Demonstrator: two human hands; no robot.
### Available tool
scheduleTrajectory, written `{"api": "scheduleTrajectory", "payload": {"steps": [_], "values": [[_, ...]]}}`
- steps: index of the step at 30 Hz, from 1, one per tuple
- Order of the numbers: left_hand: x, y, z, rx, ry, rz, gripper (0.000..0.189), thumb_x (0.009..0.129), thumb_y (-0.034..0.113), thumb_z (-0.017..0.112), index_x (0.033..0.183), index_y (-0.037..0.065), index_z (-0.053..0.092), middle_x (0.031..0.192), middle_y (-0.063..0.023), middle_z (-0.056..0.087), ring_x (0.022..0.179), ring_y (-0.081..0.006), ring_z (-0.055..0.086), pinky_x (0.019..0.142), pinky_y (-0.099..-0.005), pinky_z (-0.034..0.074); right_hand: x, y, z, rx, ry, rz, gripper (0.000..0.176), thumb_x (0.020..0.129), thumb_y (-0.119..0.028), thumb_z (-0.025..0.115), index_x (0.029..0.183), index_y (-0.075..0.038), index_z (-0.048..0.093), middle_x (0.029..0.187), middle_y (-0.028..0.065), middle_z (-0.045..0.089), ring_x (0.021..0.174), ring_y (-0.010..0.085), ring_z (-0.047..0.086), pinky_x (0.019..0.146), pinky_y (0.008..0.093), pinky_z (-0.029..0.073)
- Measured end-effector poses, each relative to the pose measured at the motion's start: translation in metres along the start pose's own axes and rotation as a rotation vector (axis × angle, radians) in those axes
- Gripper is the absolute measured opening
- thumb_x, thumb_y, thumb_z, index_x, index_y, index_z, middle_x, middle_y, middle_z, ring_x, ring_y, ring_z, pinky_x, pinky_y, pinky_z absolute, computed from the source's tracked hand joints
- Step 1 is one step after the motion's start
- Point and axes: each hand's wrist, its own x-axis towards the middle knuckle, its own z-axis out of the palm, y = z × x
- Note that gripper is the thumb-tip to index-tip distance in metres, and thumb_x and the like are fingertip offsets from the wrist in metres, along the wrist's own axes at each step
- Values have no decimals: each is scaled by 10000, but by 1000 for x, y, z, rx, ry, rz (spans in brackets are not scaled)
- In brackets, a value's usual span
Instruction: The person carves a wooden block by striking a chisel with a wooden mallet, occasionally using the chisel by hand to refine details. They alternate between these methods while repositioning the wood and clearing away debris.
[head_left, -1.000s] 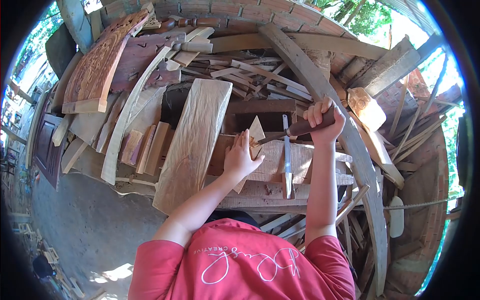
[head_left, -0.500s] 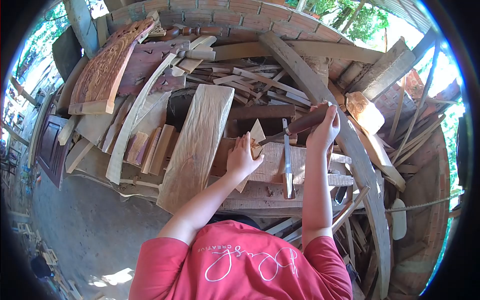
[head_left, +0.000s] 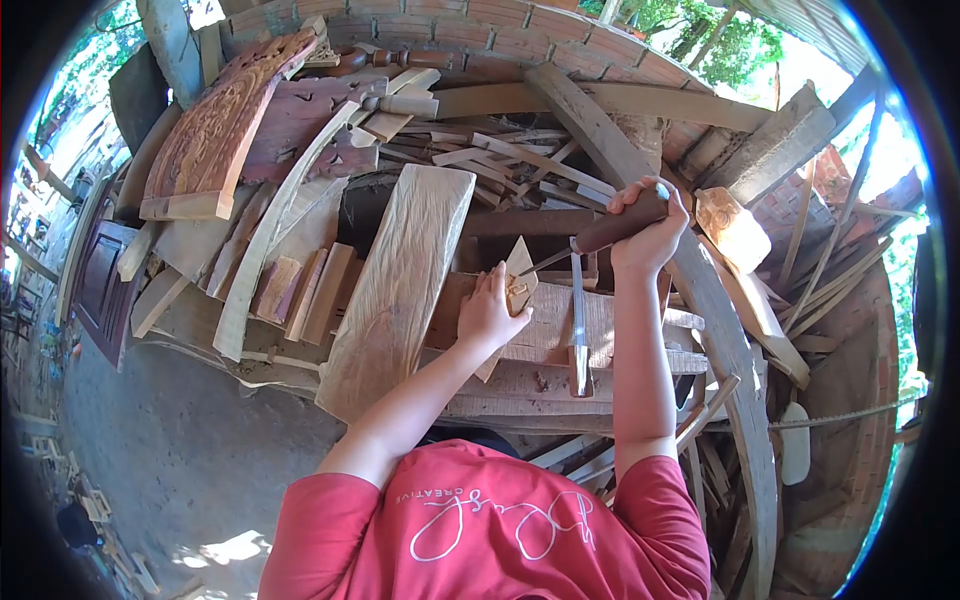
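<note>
My right hand (head_left: 648, 230) is wrapped around the thick brown handle (head_left: 612, 228) of a carving tool with a thin metal blade (head_left: 545, 264). The blade slants down to the left, its tip close to a small pointed piece of wood (head_left: 521, 286). Rough carved marks show on that piece's face. My left hand (head_left: 490, 312) grips the piece from its left side, thumb stretched to the right. Just right of it, a narrow metal tool (head_left: 578, 310) with a wooden end lies across the thick plank (head_left: 540, 335).
A broad pale board (head_left: 405, 285) leans at my left. Beyond it are a carved panel (head_left: 225, 135) and a curved strip (head_left: 265, 245). Scrap sticks (head_left: 510, 165) pile up at the back. A long curved beam (head_left: 735, 385) runs down my right side, with a wooden mallet (head_left: 735, 225) behind it.
My right hand has lifted slightly and the blade's tip has drawn back from beside my left fingers, uncovering more of the small piece's face. The left hand keeps its hold.
</note>
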Motion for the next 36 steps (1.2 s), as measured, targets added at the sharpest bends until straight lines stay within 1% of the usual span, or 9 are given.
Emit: {"api": "scheduleTrajectory", "payload": {"steps": [3, 6, 8, 9, 20, 28, 30, 34, 36], "values": [[0, -1, 1, -8, -2, -1, 864, 710, 436, 631, 1337, 19, 207, 1270, -220, 394, 1194, -331, 403, 906, -438, 409, 0, 4, -1, -46, -18, -19, 308, 823, -251, 337, 813, -1, 517, 609, 120, 489, 526, 233, 470, 521, 329, 395], [1, -2, 2, -9, -2, 2, 864, 709, 431, 635, 1334, 13, 209, 1264, -223, 399, 1192, -331, 404, 902, -440, 412, -2, 7, -1, -127, -18, 30, 337, 823, -327, 332, 840, -28, 487, 633, 92, 457, 570, 216, 427, 589, 340, 362], [1, -2, 3, -11, 3, 3, 863, 708, 430, 637, 1331, 12, 211, 1261, -224, 401, 1192, -331, 405, 899, -440, 414, -4, 9, -1, -57, -2, 43, 301, 822, -248, 335, 804, -3, 509, 613, 121, 486, 526, 231, 469, 515, 324, 395], [1, -2, 3, -14, 7, 5, 862, 707, 428, 639, 1329, 10, 212, 1259, -225, 404, 1191, -331, 405, 897, -440, 416, -5, 9, -1, -57, -2, 44, 301, 822, -248, 335, 804, -3, 509, 613, 121, 486, 526, 231, 469, 515, 324, 395], [0, -3, 5, -2, 27, 13, 856, 702, 423, 643, 1320, 8, 221, 1244, -230, 415, 1170, -339, 427, 886, -434, 426, -17, 4, -4, 23, -226, 133, 335, 801, -322, 376, 765, -7, 484, 583, 133, 477, 507, 232, 461, 523, 345, 401], [0, -3, 5, -20, 34, 5, 852, 706, 418, 641, 1324, 12, 219, 1255, -227, 414, 1191, -333, 407, 897, -432, 416, -37, -3, -15, 39, -385, 105, 329, 748, -316, 414, 738, 8, 470, 543, 134, 463, 469, 228, 443, 484, 327, 387], [0, -3, 5, -24, 25, -1, 852, 709, 421, 638, 1327, 14, 215, 1264, -221, 409, 1200, -331, 397, 902, -436, 410, -42, -7, -21, 73, -487, 84, 318, 737, -314, 414, 719, 2, 452, 537, 136, 461, 460, 217, 430, 475, 326, 377], [-1, -2, 5, -9, 14, -6, 852, 711, 420, 635, 1328, 13, 211, 1266, -219, 409, 1204, -329, 393, 904, -440, 408, -51, -13, -29, 42, -557, 66, 306, 720, -310, 411, 700, -5, 434, 521, 131, 459, 452, 197, 415, 478, 313, 371], [0, -3, 4, -6, 20, 2, 851, 713, 419, 634, 1328, 11, 211, 1268, -219, 406, 1207, -329, 390, 902, -440, 410, -57, -15, -29, 41, -526, 61, 303, 720, -307, 407, 695, -6, 432, 516, 132, 455, 453, 198, 417, 475, 310, 365]]}}
